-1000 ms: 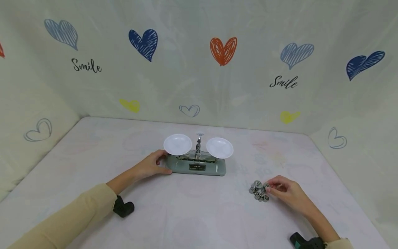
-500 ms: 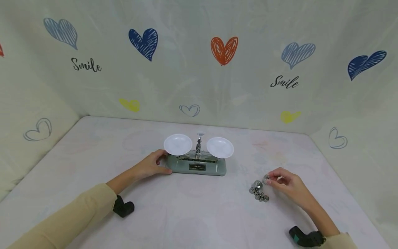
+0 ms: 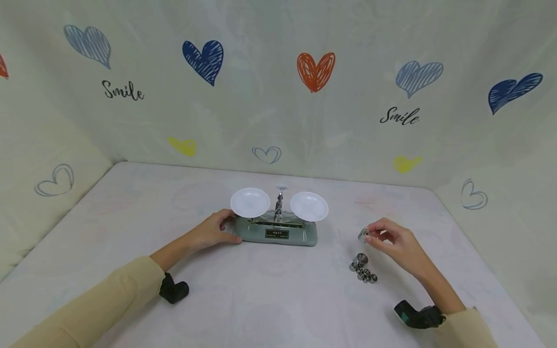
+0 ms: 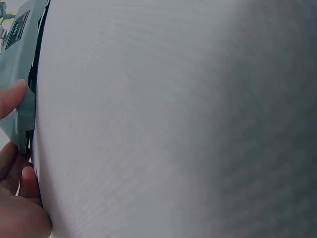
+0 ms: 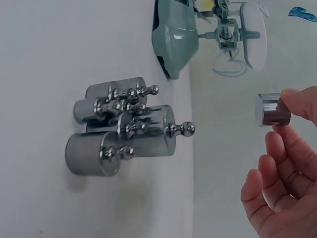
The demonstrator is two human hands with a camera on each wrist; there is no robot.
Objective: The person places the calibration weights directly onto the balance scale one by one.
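A green pan balance (image 3: 300,235) with two white pans stands upright near the middle of the table. My left hand (image 3: 211,231) holds the left end of its base. In the left wrist view the thumb lies on the front of the base (image 4: 17,62) and the other fingers are behind its end. Between thumb and fingertips, my right hand (image 3: 398,244) pinches a small shiny calibration weight (image 5: 270,110), held above the table. Below it a cluster of several metal weights with knobs (image 3: 362,261) stands on the table, apart from the hand.
The pale tabletop (image 3: 261,290) runs back to a curtain wall (image 3: 348,96) printed with hearts. The right pan (image 3: 309,207) lies to the left of my right hand and farther back. A black wrist camera (image 3: 174,289) sits low beside my left forearm.
My right hand has drawn the pinched weight away from the cluster and raised it, moving away from me and slightly left. The left hand and the balance have stayed put.
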